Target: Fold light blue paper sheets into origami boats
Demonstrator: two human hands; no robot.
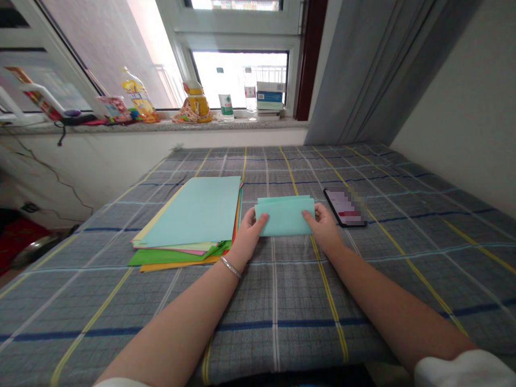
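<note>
A folded aqua paper sheet (286, 216) sits just above the checked bedspread (282, 306), near the middle of the surface and toward its near edge. Its layers show as slightly offset edges along the far side. The left hand (249, 235) pinches its left end and the right hand (322, 226) pinches its right end, each with the thumb on top and the fingers hidden beneath. Neither hand is clenched into a fist or released; both are lightly grasping the paper, and a silver bangle (230, 267) circles the left wrist.

Just left of the left hand lies a stack of colored paper (189, 212), topped by a flat aqua sheet. A green sheet (161, 257) and an orange sheet (177, 264) fan out at its lower edge, with pink and yellow layers also showing. So far, one sheet shows folding, while the visible sheets in the stack lie flat; how many sheets the stack holds cannot be told.

Just right of the right hand, a black smartphone (344, 207) lies on the surface, its screen lit and partly blurred out. Beyond the far edge, a stone windowsill (161, 126) holds a yellow-capped plastic bottle (139, 97), a water bottle (226, 99) and stacked boxes (269, 99). A gray curtain (371, 70) hangs at the far right corner.
</note>
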